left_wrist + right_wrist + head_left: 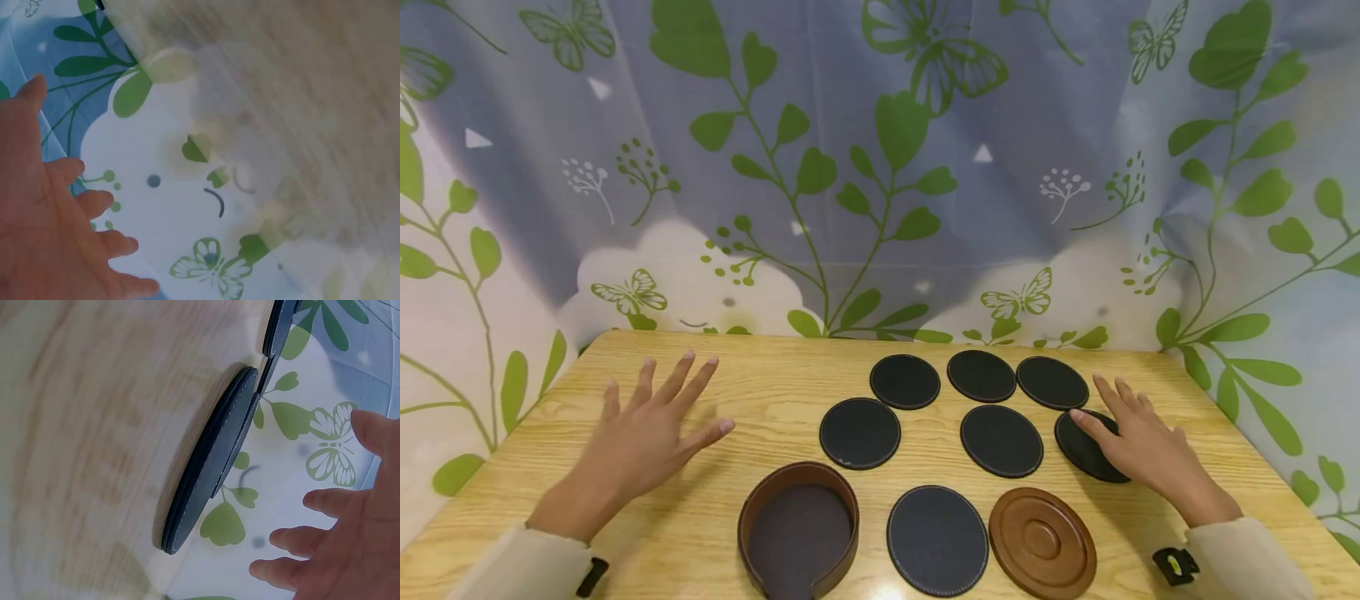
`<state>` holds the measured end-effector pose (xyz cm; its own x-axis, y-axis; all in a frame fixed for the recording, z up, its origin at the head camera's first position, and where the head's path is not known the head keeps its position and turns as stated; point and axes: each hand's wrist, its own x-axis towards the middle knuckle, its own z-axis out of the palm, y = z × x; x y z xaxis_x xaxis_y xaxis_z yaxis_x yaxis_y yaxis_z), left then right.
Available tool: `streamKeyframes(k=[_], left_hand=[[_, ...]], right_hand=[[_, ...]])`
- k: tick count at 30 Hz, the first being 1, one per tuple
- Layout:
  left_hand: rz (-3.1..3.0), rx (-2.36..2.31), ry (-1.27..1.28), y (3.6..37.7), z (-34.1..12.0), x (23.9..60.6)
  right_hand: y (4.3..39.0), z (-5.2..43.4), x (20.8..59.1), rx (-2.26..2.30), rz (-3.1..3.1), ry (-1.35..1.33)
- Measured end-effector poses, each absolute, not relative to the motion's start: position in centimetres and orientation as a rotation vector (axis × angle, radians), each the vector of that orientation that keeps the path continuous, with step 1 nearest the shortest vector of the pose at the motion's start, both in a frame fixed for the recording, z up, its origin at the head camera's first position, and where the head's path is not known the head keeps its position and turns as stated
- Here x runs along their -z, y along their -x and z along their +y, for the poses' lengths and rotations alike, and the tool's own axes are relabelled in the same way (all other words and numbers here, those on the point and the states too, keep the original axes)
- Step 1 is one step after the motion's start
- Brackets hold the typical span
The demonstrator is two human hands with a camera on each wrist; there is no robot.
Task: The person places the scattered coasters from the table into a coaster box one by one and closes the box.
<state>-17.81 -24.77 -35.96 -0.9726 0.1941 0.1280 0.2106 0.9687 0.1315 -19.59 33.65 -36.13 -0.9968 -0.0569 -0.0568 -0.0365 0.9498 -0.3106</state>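
My left hand (643, 429) hovers over the left part of the table with its fingers spread, holding nothing. Over at the right, my right hand (1150, 442) is above a black round coaster (1081, 448) and partly hides it in the head view. The right wrist view shows that hand's fingers (328, 503) spread and apart from the black coaster (209, 465) lying on the table. More black coasters with stitched edges, such as this one (1002, 441), lie spread between the hands. A brown round holder (747, 533) with a front notch stands near the front edge.
Beside a black coaster (937, 542) at the front lies a brown disc (1043, 542) with ring-shaped grooves. The light wooden table (760, 408) ends at a curtain (865, 208) printed with leaves and butterflies, which also hangs along both sides.
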Motion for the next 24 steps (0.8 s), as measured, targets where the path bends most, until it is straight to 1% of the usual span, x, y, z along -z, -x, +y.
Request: streamKeyframes(k=[6,17,24], left_hand=[[-3.01,0.451,0.408,17.4,-24.6,36.5],[-3.028,1.238,0.713,16.6,-24.6,36.8],[-2.931,1.428,0.997,15.7,-24.4,37.2]], right_hand=[[20.1,33.6,36.3,0.53,3.016,0.119],[20.4,33.9,36.1,0.511,2.972,0.034],[20.5,34.1,36.2,0.536,2.963,0.042]])
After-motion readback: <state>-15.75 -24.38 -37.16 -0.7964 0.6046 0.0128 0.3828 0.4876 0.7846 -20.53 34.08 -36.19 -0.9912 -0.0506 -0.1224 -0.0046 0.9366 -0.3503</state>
